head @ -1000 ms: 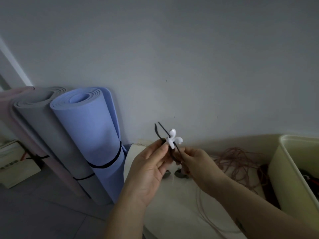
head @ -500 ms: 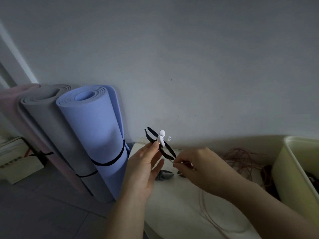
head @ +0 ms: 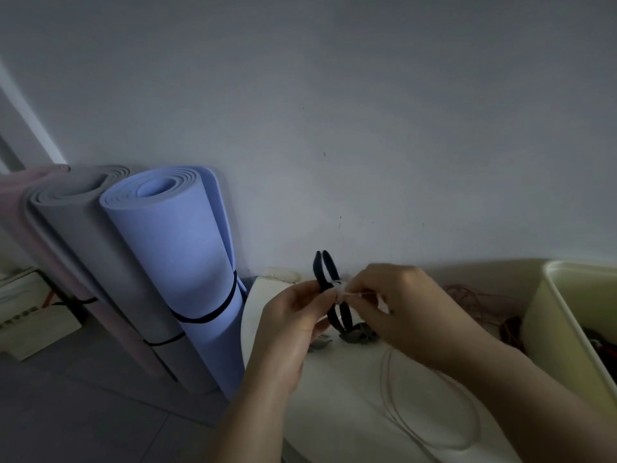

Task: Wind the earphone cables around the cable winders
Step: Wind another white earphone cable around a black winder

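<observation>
A black cable winder (head: pixel 322 270) with two prongs at each end stands nearly upright above the white table (head: pixel 337 392). My left hand (head: pixel 293 315) pinches its middle from the left. My right hand (head: pixel 400 305) pinches the white earphone (head: pixel 341 293) against the winder's middle from the right. A thin pale cable (head: pixel 430 426) trails from my right hand down in loops over the table. The earbuds are mostly hidden by my fingers.
Two grey winders (head: pixel 357 335) lie on the table under my hands. A tangle of reddish cables (head: pixel 480 302) lies at the back right beside a cream bin (head: pixel 547 315). Rolled blue (head: pixel 187 262) and grey (head: pixel 90 235) mats lean on the wall at left.
The winder has turned from a slant to nearly upright. My right hand has come up to the winder's middle and now covers the white earphone, which stood free before.
</observation>
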Motion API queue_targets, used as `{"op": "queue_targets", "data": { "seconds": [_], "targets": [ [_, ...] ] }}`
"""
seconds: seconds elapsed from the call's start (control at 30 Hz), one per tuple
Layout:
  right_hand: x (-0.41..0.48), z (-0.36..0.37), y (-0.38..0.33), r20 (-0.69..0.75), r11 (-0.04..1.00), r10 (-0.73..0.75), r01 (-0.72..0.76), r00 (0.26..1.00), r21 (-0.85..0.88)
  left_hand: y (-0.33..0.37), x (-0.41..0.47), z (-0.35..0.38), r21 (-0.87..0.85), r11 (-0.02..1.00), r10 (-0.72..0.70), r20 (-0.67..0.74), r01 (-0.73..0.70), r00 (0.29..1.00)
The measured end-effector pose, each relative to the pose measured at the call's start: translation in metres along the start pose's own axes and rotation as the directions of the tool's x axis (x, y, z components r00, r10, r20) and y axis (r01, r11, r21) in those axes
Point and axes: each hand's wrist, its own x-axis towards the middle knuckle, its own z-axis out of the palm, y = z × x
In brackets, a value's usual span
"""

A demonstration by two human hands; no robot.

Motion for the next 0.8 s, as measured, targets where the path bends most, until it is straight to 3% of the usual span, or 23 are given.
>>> {"op": "queue_targets", "data": {
  "seconds": [0.1,0.2,0.3,0.47,0.6,0.8],
  "targets": [
    [0.001,-0.011,0.009,-0.080,0.998,0.066,-0.064,0.995,0.031,0.001,-0.003,0.000,0.223,0.973,0.055,0.019,-0.057,0.998],
    [0.001,-0.024,0.011,-0.132,0.993,0.106,-0.099,0.986,0.057,0.004,-0.007,0.000,0.458,0.876,0.137,0.058,-0.148,0.989],
    [0.001,-0.032,0.013,-0.168,0.972,0.190,-0.161,0.967,0.170,0.004,-0.010,-0.001,0.554,0.812,0.111,0.165,-0.186,0.980],
    [0.004,-0.026,0.022,-0.227,0.850,0.372,-0.232,0.900,0.473,0.011,-0.014,-0.001,0.429,0.888,-0.009,0.378,-0.166,0.926],
    [0.008,-0.017,0.025,-0.167,0.638,0.512,-0.243,0.843,0.731,0.012,-0.013,-0.004,0.262,0.961,-0.039,0.427,-0.082,0.903],
    [0.011,-0.015,0.026,-0.187,0.558,0.554,-0.195,0.811,0.806,0.009,-0.009,-0.003,0.167,0.986,-0.068,0.416,-0.003,0.907]
  ]
}}
